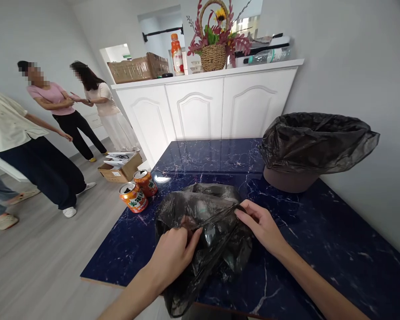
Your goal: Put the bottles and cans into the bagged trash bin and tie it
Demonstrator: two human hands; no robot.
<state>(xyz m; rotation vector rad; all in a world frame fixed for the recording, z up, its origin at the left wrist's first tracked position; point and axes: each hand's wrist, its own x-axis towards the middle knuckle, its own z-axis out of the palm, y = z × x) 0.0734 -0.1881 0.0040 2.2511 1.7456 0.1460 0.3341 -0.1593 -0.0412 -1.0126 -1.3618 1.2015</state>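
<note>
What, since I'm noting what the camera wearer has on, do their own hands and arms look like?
The left hand and right hand are ungloved, with slim fingers. The left forearm and right forearm are bare to the picture's edge: no sleeve, watch or bracelet shows. No ring is visible, though some fingers are hidden.

Open tabletop (206,156) beyond the bag (208,206); cans (133,198) blocking left, bin (288,180) (liner (320,151) flaring) right

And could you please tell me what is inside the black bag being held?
Inside the black bag, gripped by the left hand and right hand, pale shapes show dimly; dark plastic covers the rest, so I cannot identify them.
</note>
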